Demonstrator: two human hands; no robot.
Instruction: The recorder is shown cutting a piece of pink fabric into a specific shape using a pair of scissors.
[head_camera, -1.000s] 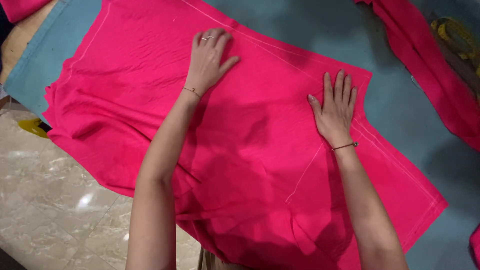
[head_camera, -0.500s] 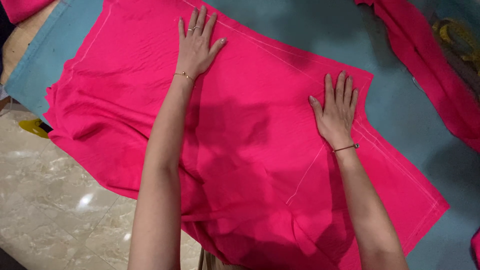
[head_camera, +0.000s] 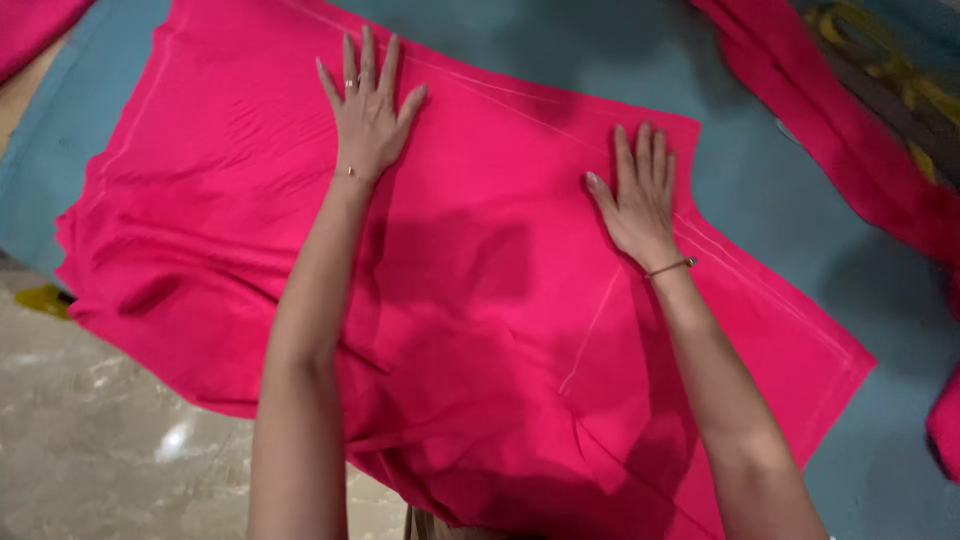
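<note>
A large piece of bright pink cloth with pale chalk lines lies spread over a blue table top, its near edge hanging over the table's front. My left hand lies flat on the cloth near its far edge, fingers spread, with a ring and a thin bracelet. Flat on the cloth to the right rests my right hand, fingers together, close to the cloth's upper right corner, a dark band at the wrist. Neither hand grips anything.
Another strip of pink cloth runs along the far right of the table, with a yellow and dark object beyond it. More pink cloth shows at the top left. A pale marble floor lies below the table's left front.
My left hand has slid away from me across the cloth, from its middle toward the far edge, with the fingers spreading. My right hand has stayed pressed in place.
</note>
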